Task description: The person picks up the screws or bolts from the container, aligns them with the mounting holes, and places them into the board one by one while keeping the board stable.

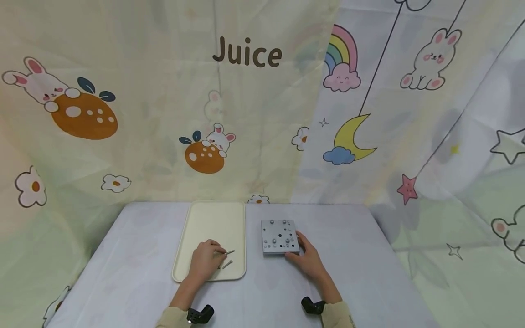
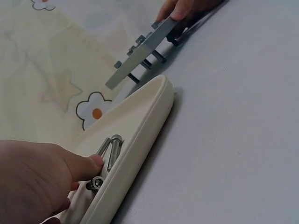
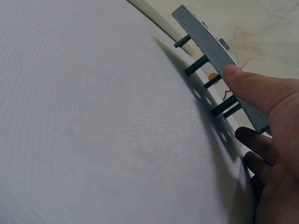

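Observation:
Over the near part of a cream tray (image 1: 217, 218), my left hand (image 1: 205, 260) pinches a slim metal bolt (image 2: 104, 145) between thumb and fingers. A socket-head bolt (image 2: 114, 153) lies right beside the thumb, and the hex-socket head of another bolt (image 2: 96, 182) shows below it. My right hand (image 1: 310, 261) grips the near right corner of a grey metal plate (image 1: 270, 233), its thumb on the front edge. Bolts sit in some of the plate's holes, and their threaded shanks (image 3: 197, 65) stick out underneath. The plate is raised above the table surface.
A white cloth covers the table (image 1: 348, 237). The tray lies left of the plate with a strip of cloth between them. A printed fabric curtain (image 1: 262, 114) hangs behind the table and along both sides.

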`<state>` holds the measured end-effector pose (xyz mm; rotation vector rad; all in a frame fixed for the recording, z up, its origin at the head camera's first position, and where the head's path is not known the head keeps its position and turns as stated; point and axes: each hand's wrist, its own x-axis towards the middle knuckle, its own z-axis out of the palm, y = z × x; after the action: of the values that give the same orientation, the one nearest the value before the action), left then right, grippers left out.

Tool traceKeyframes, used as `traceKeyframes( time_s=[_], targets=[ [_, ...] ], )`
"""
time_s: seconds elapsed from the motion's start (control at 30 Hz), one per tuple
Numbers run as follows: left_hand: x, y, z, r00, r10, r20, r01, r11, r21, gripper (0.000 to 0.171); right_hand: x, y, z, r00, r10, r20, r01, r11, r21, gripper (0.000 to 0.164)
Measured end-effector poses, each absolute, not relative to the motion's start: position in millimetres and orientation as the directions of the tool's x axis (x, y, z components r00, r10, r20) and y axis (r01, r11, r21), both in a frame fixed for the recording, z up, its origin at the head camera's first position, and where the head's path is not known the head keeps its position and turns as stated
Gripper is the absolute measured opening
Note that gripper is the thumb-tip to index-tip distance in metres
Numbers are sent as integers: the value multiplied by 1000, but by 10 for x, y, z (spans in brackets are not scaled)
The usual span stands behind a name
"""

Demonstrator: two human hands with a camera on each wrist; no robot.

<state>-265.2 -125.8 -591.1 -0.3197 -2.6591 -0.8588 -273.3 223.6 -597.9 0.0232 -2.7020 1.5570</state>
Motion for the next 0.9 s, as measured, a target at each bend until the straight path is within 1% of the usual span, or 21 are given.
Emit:
traceKeyframes(
  time_s=[0.1,0.23,0.4,0.57,0.63,0.8,0.9],
  targets=[
    [-2649,-1250,-5945,-933,110,342,292,785,546,7,-2709,2241,-6009,-1000,-8,22,-23,490,-872,95],
    [-2674,-1229,-5951,-950,99,294,270,732,626,7,-2692,2235,-6021,-1000,-19,4,-12,488,-873,96],
    [-2786,-1150,-5877,-942,100,320,305,654,692,6,-2745,2234,-6004,-999,-13,44,-44,501,-864,96],
    [-2851,-1038,-5801,-948,129,290,308,594,743,5,-2760,2245,-6008,-1000,-12,22,-25,506,-862,97],
    [-2874,-976,-5767,-951,148,270,305,577,758,5,-2759,2248,-6008,-1000,-15,20,-25,504,-863,96],
    [-2947,-779,-5667,-931,244,271,363,554,749,6,-2764,2253,-6020,-999,-7,36,-34,510,-859,94],
    [-2990,-663,-5601,-918,283,277,392,553,735,5,-2774,2246,-6014,-1000,-13,20,-23,512,-859,95]
  ],
)
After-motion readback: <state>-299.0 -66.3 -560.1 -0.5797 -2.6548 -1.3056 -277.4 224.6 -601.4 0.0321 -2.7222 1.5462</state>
